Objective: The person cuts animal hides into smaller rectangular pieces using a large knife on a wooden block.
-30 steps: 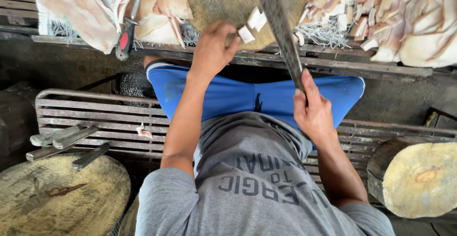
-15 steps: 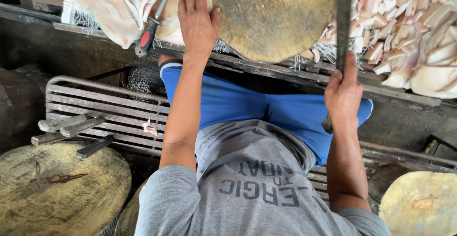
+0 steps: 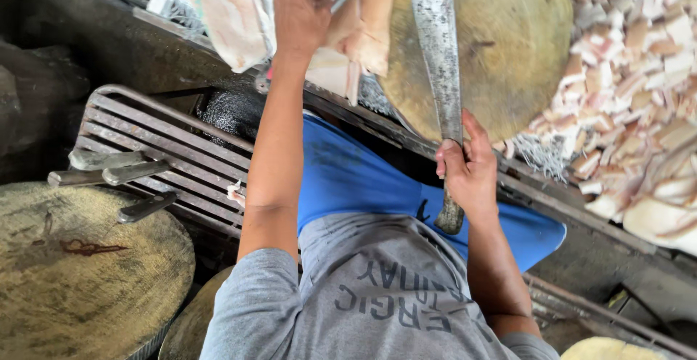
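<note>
A round wooden chopping block (image 3: 508, 48) fills the bench ahead of the right hand, its worn top bare. Beyond and to the right of that hand lies a wide heap of pale cut meat pieces (image 3: 639, 120). Large slabs of fatty meat (image 3: 225, 19) lie under and around the left hand. The right hand (image 3: 468, 175) is clenched around the handle of a long cleaver (image 3: 438, 48), whose blade rises from the fist and lies across the block. The left hand (image 3: 298, 11) reaches far forward and closes on a pale slab, though the fingers are partly cut off at the frame's edge. This looks like the fetching step, between cuts; next, the slab likely needs drawing onto the block, under the blade. Behind the left elbow, several spare knives (image 3: 109, 175) rest on a metal rack.
</note>
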